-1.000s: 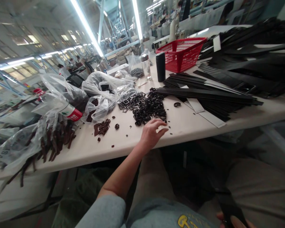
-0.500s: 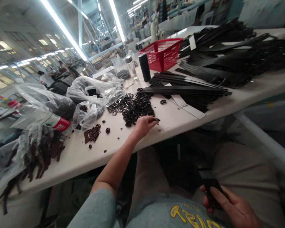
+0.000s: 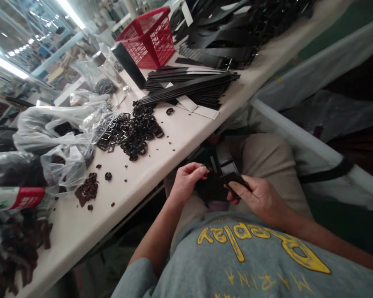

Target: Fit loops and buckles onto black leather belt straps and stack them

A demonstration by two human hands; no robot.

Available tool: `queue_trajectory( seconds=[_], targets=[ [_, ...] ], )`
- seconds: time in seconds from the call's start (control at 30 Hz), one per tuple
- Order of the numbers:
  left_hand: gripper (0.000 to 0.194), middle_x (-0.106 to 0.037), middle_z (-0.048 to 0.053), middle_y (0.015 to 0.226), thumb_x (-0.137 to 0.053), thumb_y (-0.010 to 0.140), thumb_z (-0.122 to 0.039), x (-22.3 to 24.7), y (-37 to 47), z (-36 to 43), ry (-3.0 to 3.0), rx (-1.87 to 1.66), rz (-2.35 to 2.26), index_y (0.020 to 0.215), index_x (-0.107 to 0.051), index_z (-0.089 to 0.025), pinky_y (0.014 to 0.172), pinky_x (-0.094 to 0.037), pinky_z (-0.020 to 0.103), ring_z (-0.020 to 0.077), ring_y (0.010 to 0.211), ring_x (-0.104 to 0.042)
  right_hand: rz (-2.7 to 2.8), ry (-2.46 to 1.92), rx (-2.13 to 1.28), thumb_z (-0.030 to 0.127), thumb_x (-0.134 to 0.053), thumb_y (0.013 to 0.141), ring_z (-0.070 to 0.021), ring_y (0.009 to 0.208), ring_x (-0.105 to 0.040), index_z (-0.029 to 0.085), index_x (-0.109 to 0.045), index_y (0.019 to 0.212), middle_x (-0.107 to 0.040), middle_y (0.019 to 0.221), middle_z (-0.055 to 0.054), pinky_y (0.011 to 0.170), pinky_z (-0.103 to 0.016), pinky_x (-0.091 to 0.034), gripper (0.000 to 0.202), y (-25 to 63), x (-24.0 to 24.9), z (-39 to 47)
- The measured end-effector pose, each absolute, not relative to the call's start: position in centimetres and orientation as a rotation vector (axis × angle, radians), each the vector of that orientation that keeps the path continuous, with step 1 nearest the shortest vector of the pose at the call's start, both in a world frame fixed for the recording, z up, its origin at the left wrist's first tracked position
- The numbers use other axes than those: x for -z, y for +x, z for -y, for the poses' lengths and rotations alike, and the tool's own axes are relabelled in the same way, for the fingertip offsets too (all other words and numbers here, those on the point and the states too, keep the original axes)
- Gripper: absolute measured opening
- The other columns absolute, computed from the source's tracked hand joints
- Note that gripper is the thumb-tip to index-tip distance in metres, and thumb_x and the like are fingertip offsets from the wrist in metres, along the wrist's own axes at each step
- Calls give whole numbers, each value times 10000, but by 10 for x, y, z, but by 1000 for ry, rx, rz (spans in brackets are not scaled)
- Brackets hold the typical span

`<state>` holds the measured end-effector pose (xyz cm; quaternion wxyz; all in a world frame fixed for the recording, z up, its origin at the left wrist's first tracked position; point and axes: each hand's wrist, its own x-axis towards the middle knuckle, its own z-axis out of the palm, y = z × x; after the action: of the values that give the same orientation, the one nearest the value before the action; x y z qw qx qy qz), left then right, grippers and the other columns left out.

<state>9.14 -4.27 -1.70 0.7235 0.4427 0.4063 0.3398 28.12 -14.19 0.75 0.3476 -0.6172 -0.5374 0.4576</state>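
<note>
Black strap (image 3: 232, 176): over the lap (image 3: 267, 155), just off the near edge of the table (image 3: 180, 128), gripped with closed fingers in the right hand (image 3: 262, 196). Small dark piece (image 3: 206, 169), perhaps a loop: pinched narrowly in the left hand (image 3: 186, 182), just left of the strap. Could slip and fall unseen if pinched too loosely or knocked against the strap.

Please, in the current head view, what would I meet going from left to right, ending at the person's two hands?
Red-and-white label → pile of small brown pieces → pile of black loops → left hand → right hand.
</note>
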Motion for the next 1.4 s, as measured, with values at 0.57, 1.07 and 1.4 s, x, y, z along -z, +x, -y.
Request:
queue_trajectory(
  seconds=[0.57,1.07,1.4],
  targets=[
    [270,-696,0,823,-903,642,-346,20,114,69,924,-759,-811,785,-743,-182,675,-490,210,107,735,-603,1400,-1659,-1228,510,-446,935,-182,593,-658,207,-613,785,-698,691,-48,561,-286,-465,377,277,10,143],
    [248,-690,13,816,-870,694,-367,12,119,74,1126,-731,-777,865,-783,-210,680,-535,254,133,737,-642,1218,-1433,-1547,729,-499,884,-170,579,-637,184,-603,810,-669,668,-36,559,-278,-514,559,279,12,144],
    [79,-639,10,780,-803,776,-296,14,108,73,1695,-550,-844,808,-789,-225,592,-461,230,116,691,-590,1001,-1333,-1717,422,-655,772,-151,626,-647,179,-578,842,-667,702,-8,600,-264,-538,264,273,27,150]
  ],
)
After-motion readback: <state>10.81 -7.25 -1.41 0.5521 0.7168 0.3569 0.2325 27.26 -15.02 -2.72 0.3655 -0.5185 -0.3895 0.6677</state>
